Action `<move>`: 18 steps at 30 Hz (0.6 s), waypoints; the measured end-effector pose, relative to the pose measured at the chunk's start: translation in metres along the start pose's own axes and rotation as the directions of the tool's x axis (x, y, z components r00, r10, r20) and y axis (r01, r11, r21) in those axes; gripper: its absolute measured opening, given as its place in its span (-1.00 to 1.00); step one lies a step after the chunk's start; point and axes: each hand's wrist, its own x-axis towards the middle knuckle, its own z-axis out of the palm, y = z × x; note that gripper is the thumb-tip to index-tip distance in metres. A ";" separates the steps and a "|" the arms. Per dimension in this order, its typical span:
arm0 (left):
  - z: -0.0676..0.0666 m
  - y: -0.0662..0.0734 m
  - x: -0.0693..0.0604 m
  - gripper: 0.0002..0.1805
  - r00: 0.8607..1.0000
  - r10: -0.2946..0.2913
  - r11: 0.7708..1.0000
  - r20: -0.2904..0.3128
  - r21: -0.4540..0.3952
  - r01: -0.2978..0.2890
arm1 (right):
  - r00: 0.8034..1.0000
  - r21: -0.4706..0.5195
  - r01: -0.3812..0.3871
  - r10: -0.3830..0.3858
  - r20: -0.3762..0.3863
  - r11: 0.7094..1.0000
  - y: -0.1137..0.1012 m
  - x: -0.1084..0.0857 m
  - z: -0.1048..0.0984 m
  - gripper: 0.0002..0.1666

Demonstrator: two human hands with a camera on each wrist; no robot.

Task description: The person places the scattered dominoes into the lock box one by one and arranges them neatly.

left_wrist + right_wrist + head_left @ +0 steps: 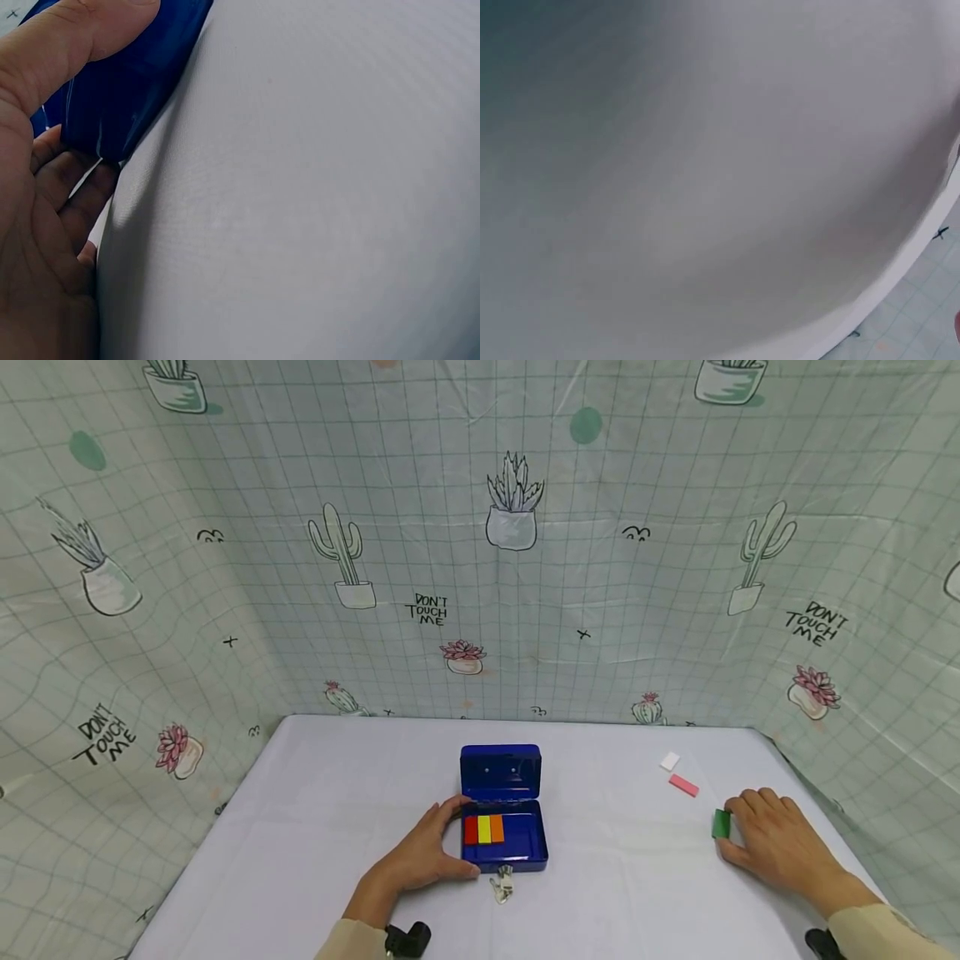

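A blue metal box (527, 833) stands on the white table with its lid (500, 770) raised at the back. Inside, a red block (471, 830), a yellow block (484, 829) and an orange block (497, 828) lie side by side at the left. My left hand (420, 852) holds the box by its left side, thumb at the front corner and fingers toward the hinge; the left wrist view shows the thumb against the blue wall (112, 97). Far to the right, my right hand (776, 843) pinches a green block (722, 824) between thumb and fingers. The right wrist view hides this grip.
A latch with small keys (502, 885) hangs at the box front. Behind the right hand lie a pink block (683, 785) and a white block (670, 762). A cactus-print cloth (420, 568) rises behind and beside the table (600, 893).
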 end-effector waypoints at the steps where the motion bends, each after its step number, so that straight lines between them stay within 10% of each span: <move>1: 0.000 0.000 0.000 0.15 1.000 -0.003 1.000 -0.001 0.001 0.003 | 1.000 -0.002 0.007 -0.007 -0.008 1.000 0.000 0.002 0.000 -0.45; 18: -0.001 0.002 -0.001 0.14 1.000 -0.018 1.000 0.000 -0.003 0.018 | 0.999 0.016 0.049 -0.048 -0.023 0.999 -0.034 0.040 0.007 -0.45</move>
